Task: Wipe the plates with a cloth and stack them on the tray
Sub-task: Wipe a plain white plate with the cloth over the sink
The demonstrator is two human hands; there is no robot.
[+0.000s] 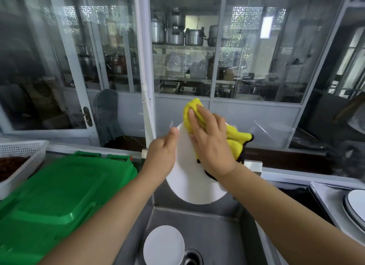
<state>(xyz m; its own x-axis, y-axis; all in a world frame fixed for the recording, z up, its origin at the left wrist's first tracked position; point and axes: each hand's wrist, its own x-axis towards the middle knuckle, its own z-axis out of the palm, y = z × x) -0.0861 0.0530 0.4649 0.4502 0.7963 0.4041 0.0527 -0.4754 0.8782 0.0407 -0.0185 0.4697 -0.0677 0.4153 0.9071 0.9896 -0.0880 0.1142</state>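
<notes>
The left hand (161,156) grips the rim of a white plate (189,178) held tilted above the steel sink (213,233); the right hand (209,144) presses a yellow cloth (235,140) flat-fingered against its face; wiped plates (355,205) lie on the tray (325,201) at right.

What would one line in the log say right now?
step: wiping | left hand: holds plate edge | right hand: presses cloth on plate | sink: one plate | tray: plates stacked

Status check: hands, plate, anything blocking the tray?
Left hand grips white plate by its edge, over sink. Right hand presses yellow cloth on plate. Tray at right holds stacked plates; nothing blocking.
</notes>
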